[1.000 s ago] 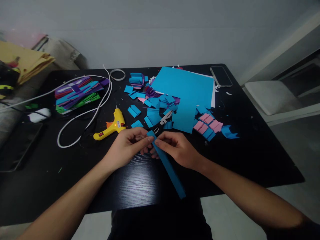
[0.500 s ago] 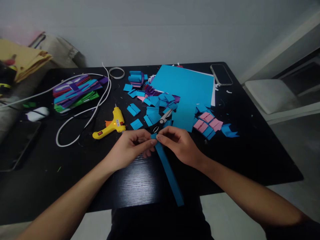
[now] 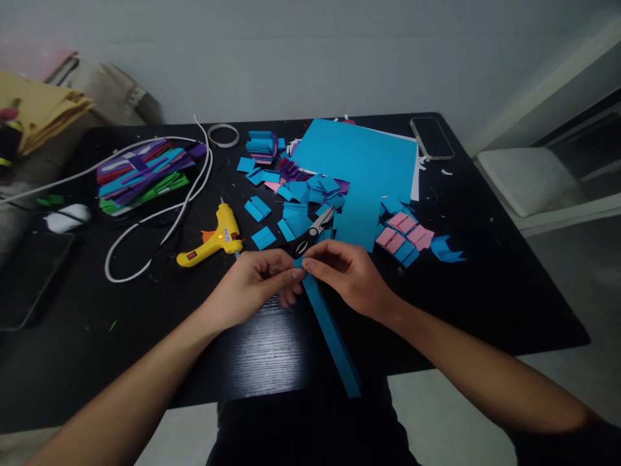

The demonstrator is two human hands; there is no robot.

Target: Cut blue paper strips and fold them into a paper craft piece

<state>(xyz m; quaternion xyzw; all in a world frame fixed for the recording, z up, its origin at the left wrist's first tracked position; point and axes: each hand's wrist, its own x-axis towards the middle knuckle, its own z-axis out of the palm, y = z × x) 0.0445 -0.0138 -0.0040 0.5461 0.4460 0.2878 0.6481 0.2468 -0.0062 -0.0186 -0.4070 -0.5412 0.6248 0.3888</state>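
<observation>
A long blue paper strip [image 3: 332,336] runs from my fingertips down past the near edge of the black table [image 3: 485,285]. My left hand [image 3: 255,285] pinches the strip's far end from the left. From the right, my right hand [image 3: 347,275] pinches the same end, fingertips nearly touching the left ones. Black-handled scissors [image 3: 313,234] lie just beyond my fingers, among several folded blue paper pieces [image 3: 295,217].
A yellow glue gun [image 3: 216,243] with a white cord [image 3: 160,213] lies to the left. A big blue sheet [image 3: 361,165], pink pieces [image 3: 405,234], a phone [image 3: 431,138], a tape ring [image 3: 224,135] and a stack of coloured paper [image 3: 143,171] lie farther back.
Both hands stay pinched on the strip's end and have shifted slightly away from me; the strip's end has been worked a little between the fingers. The view tilted slightly.
</observation>
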